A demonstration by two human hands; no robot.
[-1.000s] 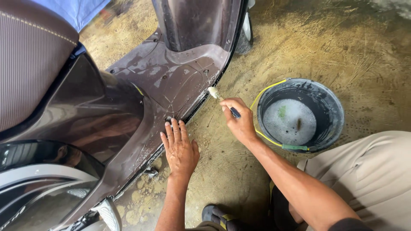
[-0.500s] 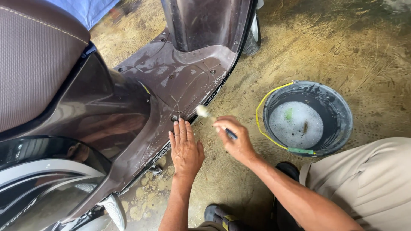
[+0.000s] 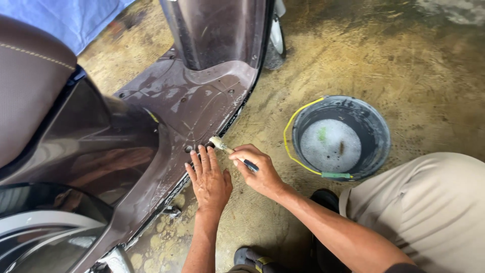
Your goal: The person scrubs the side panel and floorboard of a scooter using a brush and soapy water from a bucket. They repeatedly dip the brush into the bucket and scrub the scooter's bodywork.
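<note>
Right hand in closed grip on small brush, bristles against scooter footboard; left hand flat, fingers spread, just beside grip; bucket well apart.

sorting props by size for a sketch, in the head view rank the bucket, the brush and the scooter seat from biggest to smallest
1. scooter seat, though it lies nearer the camera and is cut off by the frame
2. bucket
3. brush

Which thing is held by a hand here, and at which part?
The right hand holds a small brush by its dark handle end. The left hand holds nothing; it rests flat on the scooter's footboard.
</note>
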